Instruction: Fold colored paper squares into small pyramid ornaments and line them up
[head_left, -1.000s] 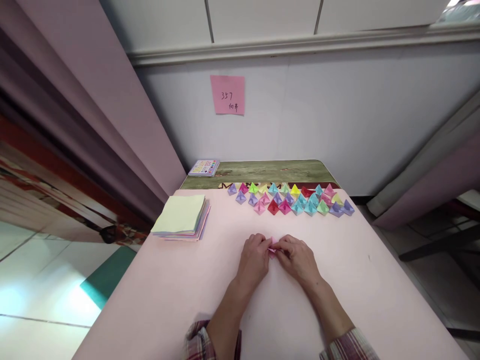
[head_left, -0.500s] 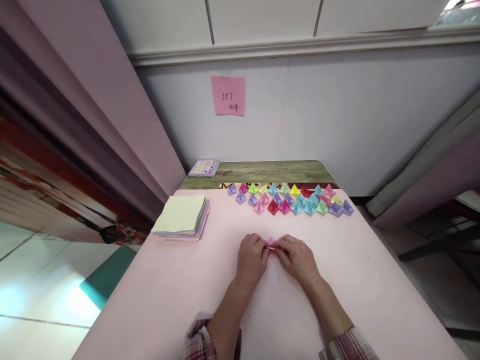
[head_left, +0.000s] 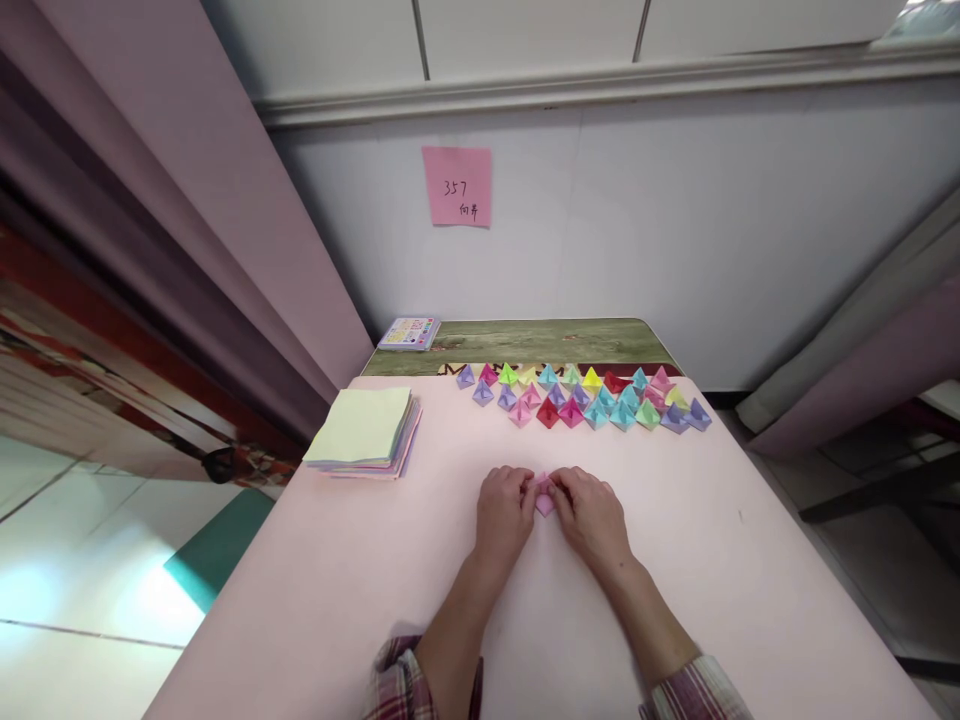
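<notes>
A small folded piece of pink paper (head_left: 545, 505) lies between my hands, near the middle of the pale pink tabletop. On its left side, my left hand (head_left: 507, 508) pinches it with curled fingers. Thumb and fingertips of my right hand (head_left: 592, 512) grip the opposite side. Fingers cover parts of the paper's upper half, while its lower point shows. Beyond my hands stand several folded paper boats (head_left: 571, 413) in many colours, set in uneven rows.
A stack of square paper (head_left: 364, 425), pale yellow on top, sits at the left of the table. Behind it lies a printed packet (head_left: 409, 333) on the green wood-patterned strip (head_left: 525, 343). A pink note (head_left: 457, 188) hangs on the wall.
My fingers have shifted slightly on the pink paper, and its lower part now shows flatter and more fully. The view has tilted a little; the boats and stack stay in place.
</notes>
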